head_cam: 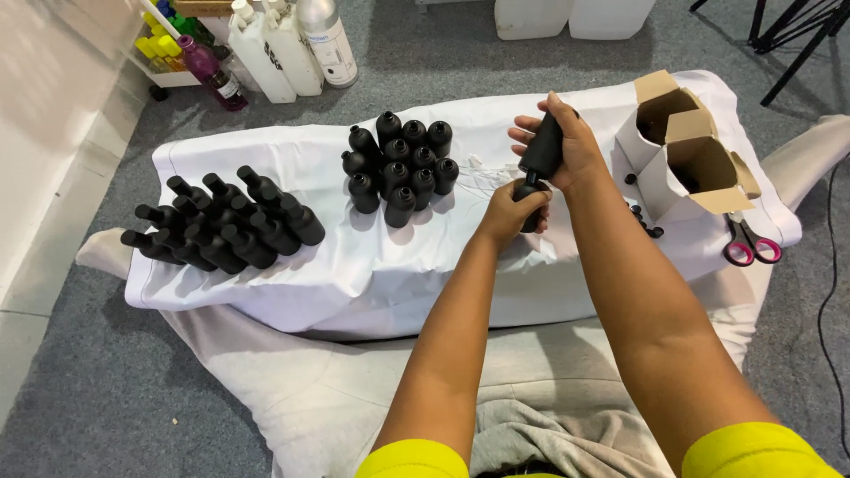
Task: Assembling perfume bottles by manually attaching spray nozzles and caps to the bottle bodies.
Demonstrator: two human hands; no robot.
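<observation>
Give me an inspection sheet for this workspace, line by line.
Surface: low table under white cloth.
Job's things: black bottle held in both hands; standing bottles; lying bottles.
Clutter: open cardboard box, pink-handled scissors, small black caps.
Grippers: right hand wraps the body, left hand grips its lower end.
Cables: black cable on the floor.
Surroundings: grey carpet, white jugs, tripod legs.
</observation>
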